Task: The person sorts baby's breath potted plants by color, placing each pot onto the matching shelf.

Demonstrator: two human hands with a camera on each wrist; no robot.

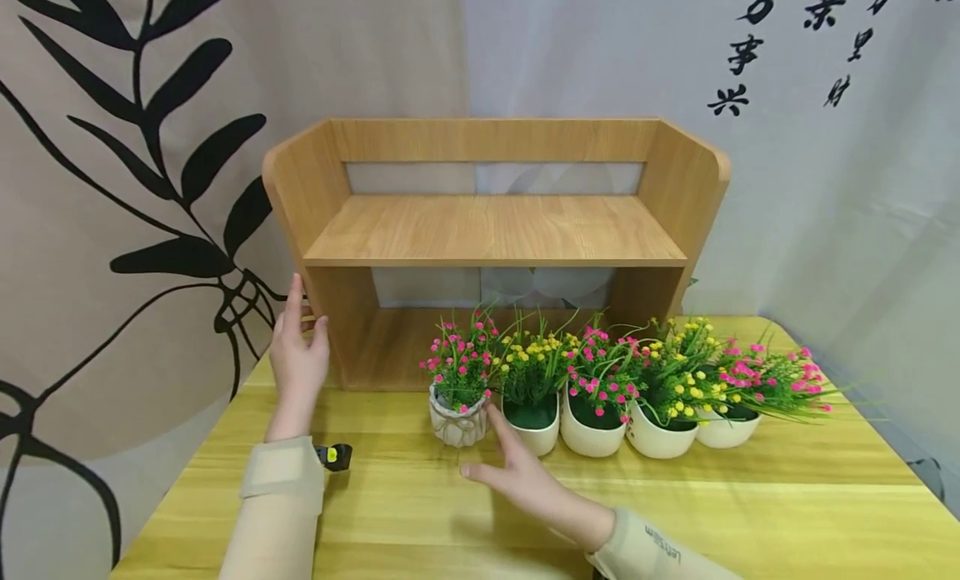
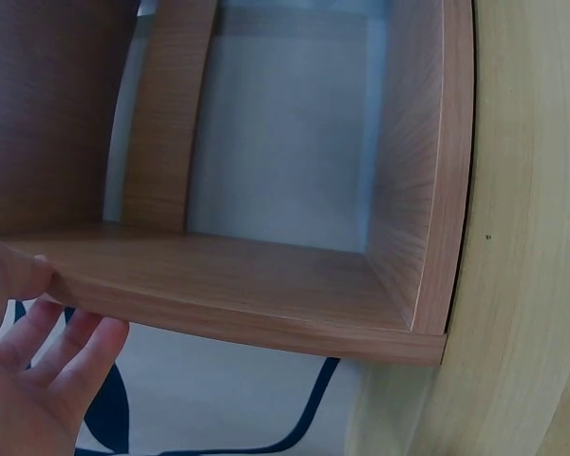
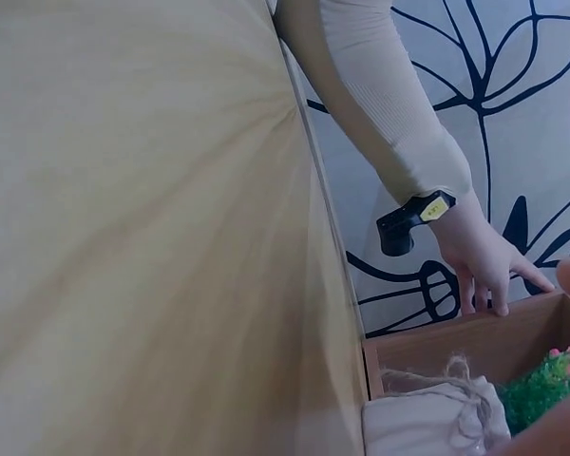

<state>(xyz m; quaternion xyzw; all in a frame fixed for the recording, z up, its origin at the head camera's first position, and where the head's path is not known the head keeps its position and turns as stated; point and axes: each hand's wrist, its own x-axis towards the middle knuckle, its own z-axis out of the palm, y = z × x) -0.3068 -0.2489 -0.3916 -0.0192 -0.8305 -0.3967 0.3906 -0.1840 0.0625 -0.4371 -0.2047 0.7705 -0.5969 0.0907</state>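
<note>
Pale cloth (image 1: 570,63) printed with black leaves (image 1: 189,80) hangs behind the yellowish wooden table (image 1: 405,522). The left hand (image 1: 300,359) grips the left front edge of the wooden shelf (image 1: 495,230) between thumb and fingers; steady, gentle pressure suits it. The right hand (image 1: 528,484), thumb spread, grasping nothing, points its index finger at the grey pot (image 1: 457,427) before the shelf; contact is unclear. Handling that low would spare its pink flowers (image 1: 461,355). Rightward, four white pots (image 1: 592,438) hold yellow, pink, yellow and pink flowers.

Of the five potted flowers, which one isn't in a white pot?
The leftmost potted plant in the head view, with pink blooms: its gray pot has a wrinkled surface, while the other four have white pots.
</note>
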